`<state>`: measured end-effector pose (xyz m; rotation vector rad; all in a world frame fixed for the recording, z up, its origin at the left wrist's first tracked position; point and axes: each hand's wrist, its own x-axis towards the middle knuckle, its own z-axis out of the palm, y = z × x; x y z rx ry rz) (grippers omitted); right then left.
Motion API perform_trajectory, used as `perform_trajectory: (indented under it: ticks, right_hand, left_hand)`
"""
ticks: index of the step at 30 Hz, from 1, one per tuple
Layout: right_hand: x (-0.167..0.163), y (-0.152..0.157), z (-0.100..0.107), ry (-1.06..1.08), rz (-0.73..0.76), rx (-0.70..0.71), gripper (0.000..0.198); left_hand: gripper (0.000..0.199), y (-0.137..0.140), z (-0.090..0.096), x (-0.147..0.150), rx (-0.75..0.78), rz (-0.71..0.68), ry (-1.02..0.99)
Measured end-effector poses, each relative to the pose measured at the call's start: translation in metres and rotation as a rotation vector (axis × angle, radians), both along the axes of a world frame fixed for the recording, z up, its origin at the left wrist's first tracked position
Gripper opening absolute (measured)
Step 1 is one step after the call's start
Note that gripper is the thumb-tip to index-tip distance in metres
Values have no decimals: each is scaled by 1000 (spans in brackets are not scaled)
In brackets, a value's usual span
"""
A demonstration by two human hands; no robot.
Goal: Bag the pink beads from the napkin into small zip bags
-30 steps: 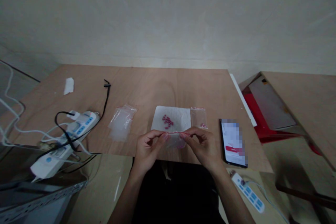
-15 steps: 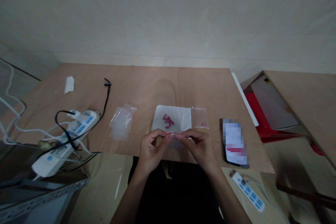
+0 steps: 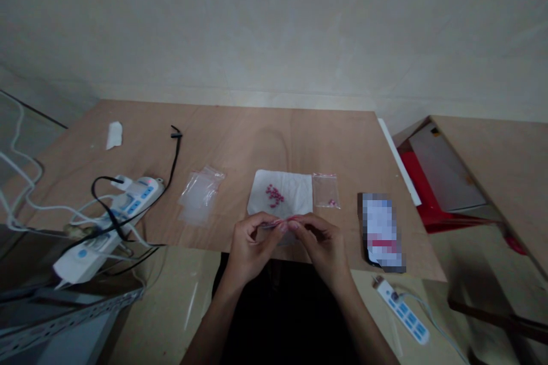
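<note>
My left hand (image 3: 252,244) and my right hand (image 3: 322,244) meet at the table's front edge, thumbs and fingertips pinched close together. Between them they grip the red-edged top of a small clear zip bag (image 3: 287,236), mostly hidden by my fingers. Just beyond lies a white paper sheet (image 3: 295,191) bearing a loose cluster of small dark-pink pieces (image 3: 274,195). Touching the sheet's right side is another clear zip bag (image 3: 326,189), flat, with a few pink pieces in its lower right corner. A pile of clear plastic bags (image 3: 201,191) rests to the left.
A phone (image 3: 382,232) lies at the right. On the left, a white power strip (image 3: 109,231) with tangled cables overhangs the table edge. A black cable (image 3: 176,151) and a white scrap (image 3: 114,135) lie farther back. Another power strip (image 3: 402,309) is below, right.
My fingertips have drawn closer together along the bag's red top edge, the left hand shifting slightly right. The pink pieces and the other bags stay where they were.
</note>
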<state>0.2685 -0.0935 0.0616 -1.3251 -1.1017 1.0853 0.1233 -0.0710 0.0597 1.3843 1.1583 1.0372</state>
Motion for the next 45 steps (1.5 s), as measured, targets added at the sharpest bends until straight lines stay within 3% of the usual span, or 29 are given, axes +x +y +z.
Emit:
perform_trajectory:
  ticks: [2, 5, 9, 12, 14, 16, 18, 21, 23, 26, 29, 31, 36, 41, 45]
  right_hand:
    - [-1, -2, -3, 73, 24, -40, 20]
    - [2, -2, -4, 110, 51, -79, 28]
    - [7, 1, 1, 46, 58, -58, 29]
    - [11, 4, 5, -28, 96, -29, 27]
    - [18, 7, 8, -67, 68, -21, 27]
    - [30, 14, 8, -103, -21, -30, 27]
    - [49, 26, 3, -144, -120, -44, 33]
    - [81, 52, -16, -304, -239, -45, 47]
    - [101, 67, -33, -537, -284, -48, 57]
    - [117, 76, -52, -857, -363, 7, 74]
    - [114, 69, -55, -977, -428, 84, 74]
    - [104, 63, -51, -970, -394, 106, 67]
    - [78, 57, -42, -925, -256, 184, 45]
    - [71, 52, -41, -901, -248, 199, 39]
    - [58, 49, -24, -776, -228, 194, 34]
  left_hand:
    - [12, -2, 1, -1, 18, -23, 22]
    - [14, -3, 4, -4, -71, -78, -7]
    - [25, -1, 9, -10, -187, -196, -47]
    - [26, 2, 7, -20, -171, -192, -1]
    - [29, 8, 0, -31, -94, -75, 128]
    - [31, 20, -11, -47, 40, 165, 328]
    - [47, 40, -22, -64, 190, 420, 548]
    - [87, 75, -39, -86, 218, 525, 893]
    - [98, 96, -46, -96, 169, 531, 1028]
    - [85, 116, -51, -102, 157, 475, 1097]
    - [66, 120, -51, -103, 195, 433, 1088]
    - [64, 119, -52, -103, 207, 438, 1083]
    - [88, 120, -55, -105, 124, 468, 1132]
    - [68, 122, -51, -111, 125, 429, 1119]
    - [61, 111, -38, -107, 340, 431, 975]
